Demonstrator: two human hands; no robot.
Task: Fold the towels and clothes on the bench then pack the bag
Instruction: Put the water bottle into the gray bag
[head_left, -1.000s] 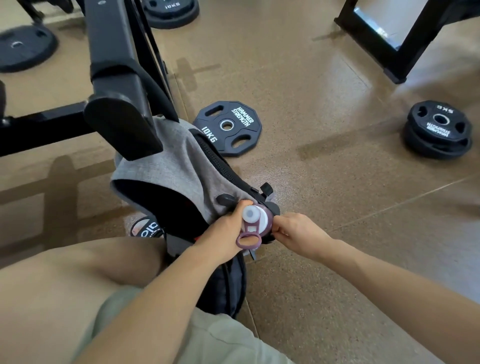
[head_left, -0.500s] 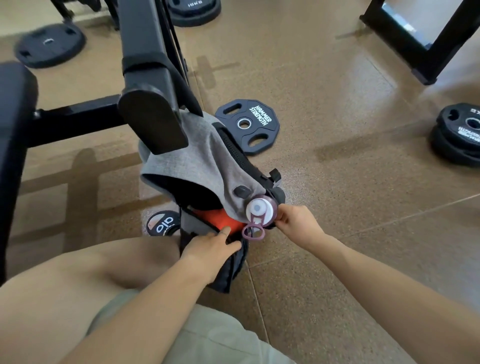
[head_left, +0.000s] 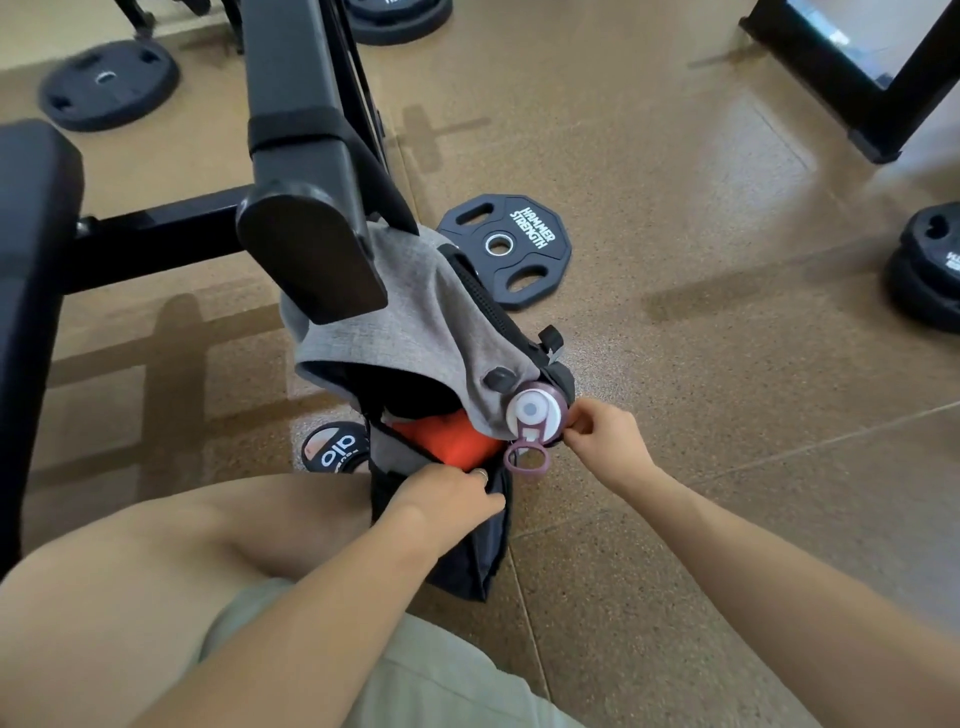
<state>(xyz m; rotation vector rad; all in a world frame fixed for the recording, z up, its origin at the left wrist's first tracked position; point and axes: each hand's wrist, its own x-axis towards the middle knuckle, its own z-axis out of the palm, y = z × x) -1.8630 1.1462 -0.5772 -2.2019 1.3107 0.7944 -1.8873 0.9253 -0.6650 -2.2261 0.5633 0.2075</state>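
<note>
Both hands work at the open backpack (head_left: 415, 322) on the floor. Left hand (head_left: 447, 493) grips its near black rim, fingers curled; an orange folded cloth (head_left: 447, 441) lies inside just beyond. Right hand (head_left: 608, 441) pinches beside the water bottle (head_left: 535, 415) in the side pocket. Bench frame (head_left: 306, 171) and a Hammer Strength weight plate (head_left: 509, 249) stand beyond.

My left hand (head_left: 447, 493) gripping the grey bag (head_left: 415, 332) rim, right hand (head_left: 605, 436) pinching beside the bottle cap (head_left: 532, 410), orange cloth (head_left: 447, 439) inside.
</note>
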